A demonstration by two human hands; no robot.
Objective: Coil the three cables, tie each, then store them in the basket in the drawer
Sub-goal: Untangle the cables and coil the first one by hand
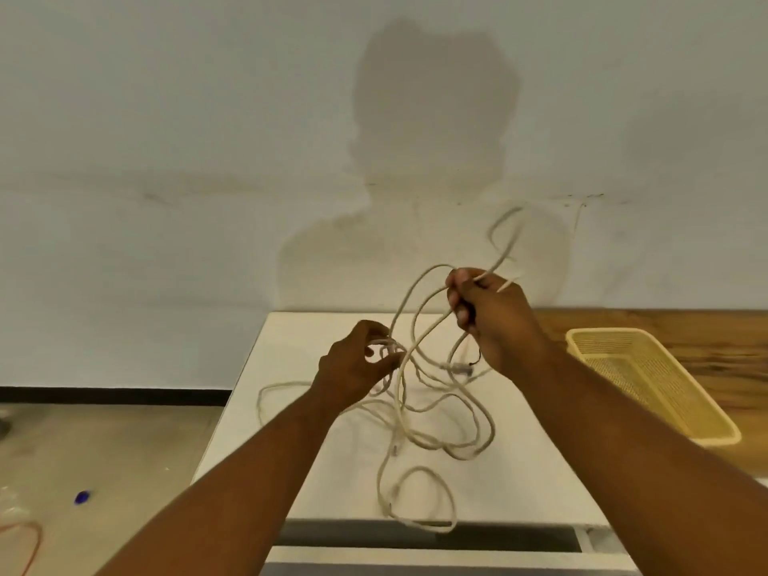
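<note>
Where the white counter (519, 471) ends nearest the camera, one loop of the cream cables (401, 403) lies right at the front edge, partly over a dark slot (353, 538) that runs along it. From there the cables spread up the counter as a loose tangle of crossing loops; how many separate cables make it up cannot be told. One strand strays toward the counter's left edge.

Down on the left, on the floor (104, 451), lie a small blue object (82, 497) and, in the corner, a thin orange cord (38, 534).

Both bare forearms reach in from below. Above the middle of the tangle, the left hand (353, 367) has its fingers curled and pinches a strand between thumb and fingertips. The right hand (490, 313) is held higher and farther out, its fingers closed around several strands of the same cables. Loops arch from this hand down to the left hand and the counter, a free end sticks up past it, and a grey plug (457, 367) dangles beneath it.

To the right, a yellow plastic basket (602, 331) stands on a wooden counter (665, 320), apart from the cables and holding nothing that shows.

Behind everything, the pale wall (166, 160) carries the person's shadow (436, 139).
</note>
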